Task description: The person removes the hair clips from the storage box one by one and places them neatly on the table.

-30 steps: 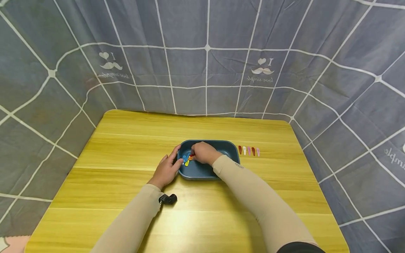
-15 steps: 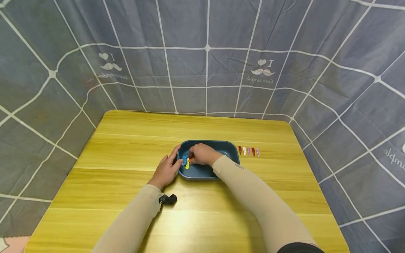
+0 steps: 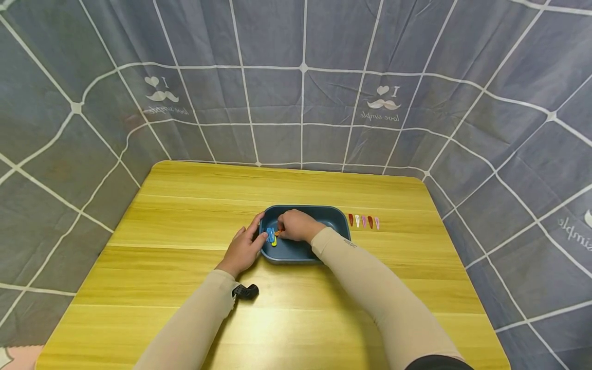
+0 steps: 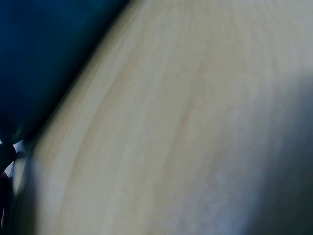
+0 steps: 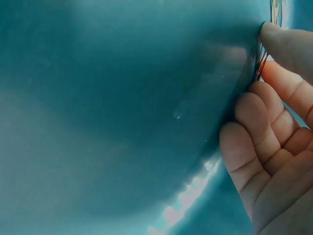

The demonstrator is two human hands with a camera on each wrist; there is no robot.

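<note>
Our left hand rests on the bench with relaxed fingers touching the left wall of the blue tray. Inside the tray's left end lie blue and yellow hair clips, where our right hand pinches an orange clip; further right, a row of five clips lies just beside the tray

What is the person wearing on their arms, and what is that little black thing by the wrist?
Both arms wear long, snug beige sleeves that end at the wrists, leaving the left hand and right hand bare. The right sleeve carries a small dark printed marking near the wrist, too small to read. A small black device sticks out beside the left sleeve at its wrist.
</note>
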